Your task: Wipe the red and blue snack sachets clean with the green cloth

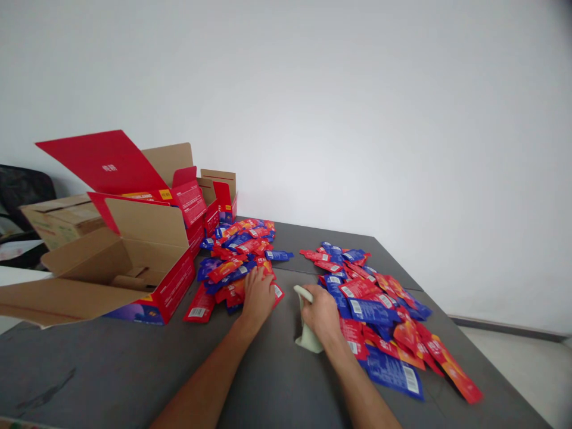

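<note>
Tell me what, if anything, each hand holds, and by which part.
The right hand holds a cloth by its upper part. The left hand rests on packets; whether it grips one cannot be told.

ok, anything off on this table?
An irregular dark streak on the grey tabletop, lower left, stands out against the plainer surface; stain or scratch, can't tell. Sachets are jumbled, no visible spill.

Packets (236,292) are partly hidden under the left hand (260,292), a pale cloth (308,339) by the right hand (322,311); left of both, a black chair (24,186) is cut off.
</note>
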Tool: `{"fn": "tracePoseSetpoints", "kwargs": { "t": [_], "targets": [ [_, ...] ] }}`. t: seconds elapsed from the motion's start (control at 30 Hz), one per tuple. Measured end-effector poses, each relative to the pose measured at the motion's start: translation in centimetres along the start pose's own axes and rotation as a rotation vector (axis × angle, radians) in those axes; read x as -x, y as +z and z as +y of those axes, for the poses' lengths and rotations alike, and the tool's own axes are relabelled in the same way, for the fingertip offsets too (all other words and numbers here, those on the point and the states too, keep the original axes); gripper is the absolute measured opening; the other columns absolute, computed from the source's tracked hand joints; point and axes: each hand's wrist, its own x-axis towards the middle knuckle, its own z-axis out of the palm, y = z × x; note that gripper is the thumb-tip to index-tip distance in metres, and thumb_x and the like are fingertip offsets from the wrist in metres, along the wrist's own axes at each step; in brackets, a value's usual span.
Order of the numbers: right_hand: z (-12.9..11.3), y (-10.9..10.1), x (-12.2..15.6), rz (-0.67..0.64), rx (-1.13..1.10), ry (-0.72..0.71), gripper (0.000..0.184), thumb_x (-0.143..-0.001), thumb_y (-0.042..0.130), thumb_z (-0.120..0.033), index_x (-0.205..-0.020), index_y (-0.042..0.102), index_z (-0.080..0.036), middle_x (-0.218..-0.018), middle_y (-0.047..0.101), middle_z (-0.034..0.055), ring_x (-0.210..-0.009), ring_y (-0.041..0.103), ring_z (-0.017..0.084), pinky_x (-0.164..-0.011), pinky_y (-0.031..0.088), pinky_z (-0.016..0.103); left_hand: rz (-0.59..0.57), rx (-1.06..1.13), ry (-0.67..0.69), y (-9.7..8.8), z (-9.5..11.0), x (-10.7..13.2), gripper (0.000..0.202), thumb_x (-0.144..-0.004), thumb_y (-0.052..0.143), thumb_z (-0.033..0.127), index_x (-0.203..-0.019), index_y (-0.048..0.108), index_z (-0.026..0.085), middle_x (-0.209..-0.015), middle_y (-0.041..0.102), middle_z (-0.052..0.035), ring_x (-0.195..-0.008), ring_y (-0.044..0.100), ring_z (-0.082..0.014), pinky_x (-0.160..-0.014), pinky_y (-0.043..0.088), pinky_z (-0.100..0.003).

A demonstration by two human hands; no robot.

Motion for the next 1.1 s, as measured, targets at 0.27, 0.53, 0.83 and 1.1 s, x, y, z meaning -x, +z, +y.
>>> {"fn": "tracePoseSetpoints", "kwargs": {
  "t": [0.27,0.53,0.83,1.1],
  "targets": [
    [1.4,-4.3,1.3,0.065,0.072,0.114,0.023,-0.088,0.053,-0.023,-0.098,0.073,-0.024,-0.095,0.075,0.0059,-0.085,0.069,0.02,-0.073,0.045,0.025,-0.161,0.165,0.139,0.4,6.4,1.1,0.04,-0.092,0.047,0.029,-0.129,0.061,0.02,-0.14,0.055,-0.0128,-0.13,0.047,-0.028,-0.109,0.035,-0.045],
    [7.1,-8.6,4.0,0.203,0.14,0.34,0.032,-0.087,0.051,-0.032,-0.109,0.073,-0.023,-0.104,0.075,0.0086,-0.091,0.07,0.026,-0.075,0.049,0.032,-0.311,0.413,0.316,2.0,16.0,1.0,0.058,-0.088,0.053,0.038,-0.144,0.047,0.024,-0.158,0.033,-0.0129,-0.144,0.03,-0.0343,-0.117,0.025,-0.049],
    [10.4,-9.3,5.0,0.192,0.153,0.402,0.035,-0.084,0.049,-0.031,-0.107,0.074,-0.023,-0.096,0.076,0.009,-0.087,0.071,0.027,-0.071,0.049,0.034,-0.6,0.363,0.511,6.4,18.2,1.3,0.074,-0.077,0.065,0.048,-0.146,0.042,0.039,-0.164,0.018,-0.005,-0.149,0.003,-0.0444,-0.112,0.0,-0.072],
    [9.6,-8.3,4.3,0.185,0.122,0.38,0.034,-0.087,0.049,-0.034,-0.107,0.074,-0.023,-0.1,0.075,0.0097,-0.089,0.071,0.028,-0.073,0.05,0.035,-0.55,0.433,0.477,6.0,16.1,1.7,0.055,-0.09,0.051,0.038,-0.143,0.048,0.029,-0.156,0.038,-0.0087,-0.147,0.021,-0.0356,-0.117,0.013,-0.064]
  ]
}}
